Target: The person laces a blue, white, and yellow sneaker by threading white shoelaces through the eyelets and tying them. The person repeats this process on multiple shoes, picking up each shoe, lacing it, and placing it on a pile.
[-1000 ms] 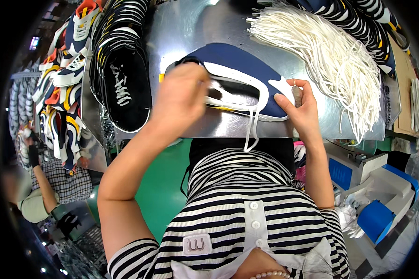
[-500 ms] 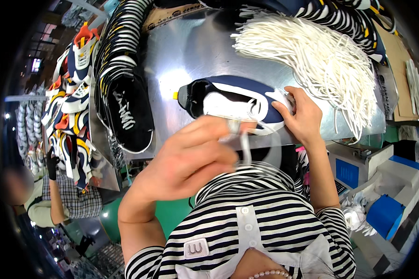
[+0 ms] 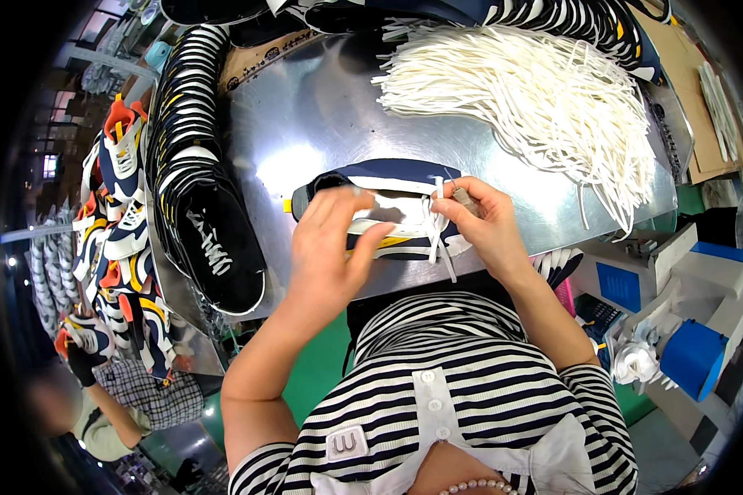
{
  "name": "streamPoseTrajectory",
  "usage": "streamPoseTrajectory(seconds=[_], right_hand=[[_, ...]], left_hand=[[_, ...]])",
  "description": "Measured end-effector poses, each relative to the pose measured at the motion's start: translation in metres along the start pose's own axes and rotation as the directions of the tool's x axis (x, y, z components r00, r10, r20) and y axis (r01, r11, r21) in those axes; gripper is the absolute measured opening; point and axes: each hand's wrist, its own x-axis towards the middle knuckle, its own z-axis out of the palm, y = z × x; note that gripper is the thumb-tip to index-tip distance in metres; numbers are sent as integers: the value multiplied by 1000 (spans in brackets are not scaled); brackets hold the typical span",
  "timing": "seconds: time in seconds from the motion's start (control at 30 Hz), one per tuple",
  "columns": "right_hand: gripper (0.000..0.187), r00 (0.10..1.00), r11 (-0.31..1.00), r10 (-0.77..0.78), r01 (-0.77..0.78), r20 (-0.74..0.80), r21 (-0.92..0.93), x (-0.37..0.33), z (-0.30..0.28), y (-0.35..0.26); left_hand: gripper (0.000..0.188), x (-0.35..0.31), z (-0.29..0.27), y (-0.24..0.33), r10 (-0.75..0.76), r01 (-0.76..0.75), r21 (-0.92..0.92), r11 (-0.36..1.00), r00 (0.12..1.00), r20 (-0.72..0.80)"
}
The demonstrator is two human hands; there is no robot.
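A navy and white shoe upper [image 3: 400, 168] lies on its side-to-side length across the metal table, its heel with a yellow tab to the left and toe to the right. White shoelace [image 3: 439, 235] crosses its throat near the toe, with loose ends hanging toward me. My right hand [image 3: 491, 227] pinches the lace between thumb and fingers above the toe end; a small greyish band shows at its fingers. Over the heel opening, my left hand [image 3: 330, 247] is slightly blurred, thumb apart from the fingers, with nothing visible in it. It hides part of the shoe's collar.
A big heap of white laces [image 3: 520, 91] covers the back right of the metal table [image 3: 305, 107]. Nested shoe uppers [image 3: 215, 239] line the left edge. Finished shoes [image 3: 124, 206] stack further left, beside a co-worker's gloved hand [image 3: 81, 363]. A grey and blue machine [image 3: 677, 305] stands right.
My right hand has gone from holding the toe to pinching the lace. My left hand has drawn back leftward, off the lace. The co-worker's hand now has a shoe. The view has shifted slightly.
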Motion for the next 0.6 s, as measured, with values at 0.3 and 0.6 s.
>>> streamPoseTrajectory(seconds=[0.3, 0.6], right_hand=[[39, 997, 925, -68, 53, -27, -376, 1, 12, 2], [37, 990, 847, -78, 127, 116, -516, -8, 7, -12]], left_hand=[[42, 20, 41, -24, -470, 843, -461, 278, 538, 700], [16, -2, 61, -6, -512, 533, -672, 515, 820, 258]])
